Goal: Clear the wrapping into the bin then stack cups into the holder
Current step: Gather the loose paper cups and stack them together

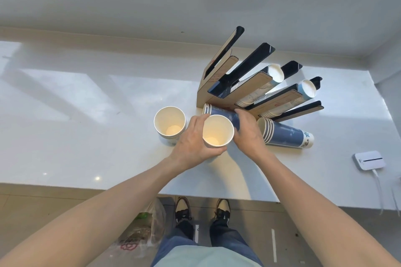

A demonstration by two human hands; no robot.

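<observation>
- The left hand (191, 143) wraps around an upright stack of paper cups (217, 131); its grip is clamped on the stack's wall, fingers curling under the near side, so most of that wall is hidden.
- The right hand (249, 134) lies over a blue cup stack lying on its side (219, 112); the hand covers the stack's far end, and whether its grip is closed on it or only resting cannot be told.
- That lying stack sits just beside the base of the cup holder (249, 84), rims pointing left.
- A second upright cup stack (170, 124) stands just left of the left hand, apart from it.
- Another blue stack on its side (286, 134) lies just right of the right hand, rims toward it.
- The cup holder stands on the white table (86, 115) with several slanted slots; two slots carry cups whose white ends poke out at the top, the print on its panels too small to read.
- A plastic bag (143, 230) lies on the floor below the table edge, contents unclear.
- A small white device (370, 160) with a cable sits at the right, the cable cut off by the frame.
</observation>
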